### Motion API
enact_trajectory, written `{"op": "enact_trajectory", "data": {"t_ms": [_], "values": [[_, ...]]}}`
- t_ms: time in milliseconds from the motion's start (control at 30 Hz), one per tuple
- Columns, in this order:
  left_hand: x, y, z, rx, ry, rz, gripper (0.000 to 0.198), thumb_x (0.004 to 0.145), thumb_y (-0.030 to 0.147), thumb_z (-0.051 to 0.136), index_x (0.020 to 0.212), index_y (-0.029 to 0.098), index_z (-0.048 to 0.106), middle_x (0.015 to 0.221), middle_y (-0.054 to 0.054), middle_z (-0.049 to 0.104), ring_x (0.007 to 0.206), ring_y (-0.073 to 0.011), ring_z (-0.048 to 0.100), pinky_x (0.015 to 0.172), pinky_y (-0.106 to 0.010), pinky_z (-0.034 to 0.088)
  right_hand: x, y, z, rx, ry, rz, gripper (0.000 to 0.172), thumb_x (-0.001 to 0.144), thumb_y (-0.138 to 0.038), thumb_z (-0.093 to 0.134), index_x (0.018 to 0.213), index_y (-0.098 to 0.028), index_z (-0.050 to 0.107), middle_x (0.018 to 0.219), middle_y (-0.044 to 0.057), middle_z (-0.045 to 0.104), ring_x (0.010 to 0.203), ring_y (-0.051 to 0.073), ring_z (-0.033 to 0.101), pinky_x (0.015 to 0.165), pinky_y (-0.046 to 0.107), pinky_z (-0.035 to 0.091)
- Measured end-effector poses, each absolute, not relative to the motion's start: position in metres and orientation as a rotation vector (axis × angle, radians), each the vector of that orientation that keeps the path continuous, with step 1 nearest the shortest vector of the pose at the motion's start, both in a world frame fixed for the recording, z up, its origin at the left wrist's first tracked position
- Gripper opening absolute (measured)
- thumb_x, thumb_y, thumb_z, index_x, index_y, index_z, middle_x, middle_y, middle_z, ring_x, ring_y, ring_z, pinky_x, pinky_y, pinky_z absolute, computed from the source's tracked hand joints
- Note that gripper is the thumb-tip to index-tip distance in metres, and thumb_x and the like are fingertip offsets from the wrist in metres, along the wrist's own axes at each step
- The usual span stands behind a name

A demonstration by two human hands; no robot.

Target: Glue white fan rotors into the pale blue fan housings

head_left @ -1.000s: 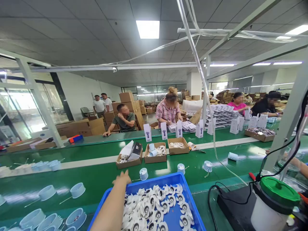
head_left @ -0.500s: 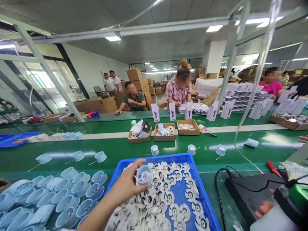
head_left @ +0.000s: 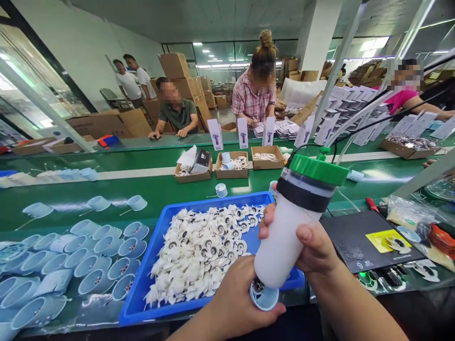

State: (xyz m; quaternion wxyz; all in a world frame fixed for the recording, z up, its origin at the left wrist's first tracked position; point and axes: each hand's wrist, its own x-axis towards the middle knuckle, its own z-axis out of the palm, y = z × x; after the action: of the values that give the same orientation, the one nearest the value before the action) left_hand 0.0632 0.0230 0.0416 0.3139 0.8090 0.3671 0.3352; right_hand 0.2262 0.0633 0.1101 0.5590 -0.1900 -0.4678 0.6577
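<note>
**Bottle (head_left: 284, 241) slanted over a cup (head_left: 266, 300)**

From where I stand, both arms reach forward and in towards each other, and the hands nearly meet at the near edge of the blue tray (head_left: 251, 242). The left hand (head_left: 238, 293) is low, its forearm rising from the bottom of the view, wrist angled to the right. Its fingers are clamped around the pale blue cup; the thumb lies along the near side, its tip poking out to the right, while most of the other fingertips are hidden behind the cup and the bottle. The cup's mouth is turned up towards the wearer, small metallic parts visible inside.

The right hand (head_left: 316, 251) sits higher, its forearm slanting up from the lower right. The fingers are wrapped behind the white bottle and show again on its left side, with the thumb pressed on the near face, so the grip is closed on it. The bottle leans, green lid (head_left: 320, 169) up and to the right, lower end down at the cup's rim; whether they touch I can't tell.

Beyond the left hand, white fan blades (head_left: 199, 251) are heaped in the tray. More blue cups (head_left: 94, 282) crowd the bench to the left, and a black box (head_left: 350, 237) lies just right of the bottle.
</note>
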Motion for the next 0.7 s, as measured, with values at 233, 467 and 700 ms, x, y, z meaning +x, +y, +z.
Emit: {"op": "enact_trajectory", "data": {"t_ms": [233,467,700], "values": [[0.068,0.020,0.044,1.987,0.979,0.806,0.032,0.060,0.027,0.075,0.088,0.020,0.063,0.085,-0.003,0.067,0.074,-0.0202,0.060,0.068,-0.030,0.049,0.232,0.056,0.106,-0.375,-1.122,1.568,0.037,0.074,-0.046,0.078,0.096,-0.019,0.068,0.086,0.007,0.062,0.077,0.018,0.058,0.066,0.027,0.051],[0.061,0.023,0.061,1.815,0.853,0.664,0.053,0.061,0.041,0.083,0.106,0.022,0.064,0.098,-0.002,0.069,0.083,-0.0223,0.064,0.074,-0.029,0.050,0.229,0.060,0.107,-0.392,-1.002,1.616,0.041,0.073,-0.049,0.080,0.100,-0.021,0.067,0.095,0.005,0.061,0.081,0.019,0.062,0.069,0.030,0.055],[-0.010,0.034,0.024,2.153,1.404,0.642,0.078,0.063,0.042,0.083,0.133,0.026,0.053,0.118,-0.009,0.069,0.103,-0.0333,0.066,0.088,-0.045,0.053,0.304,0.044,0.052,-0.809,-0.837,1.229,0.060,0.066,-0.051,0.084,0.118,-0.035,0.057,0.099,0.008,0.061,0.081,0.028,0.066,0.065,0.042,0.058]]}}
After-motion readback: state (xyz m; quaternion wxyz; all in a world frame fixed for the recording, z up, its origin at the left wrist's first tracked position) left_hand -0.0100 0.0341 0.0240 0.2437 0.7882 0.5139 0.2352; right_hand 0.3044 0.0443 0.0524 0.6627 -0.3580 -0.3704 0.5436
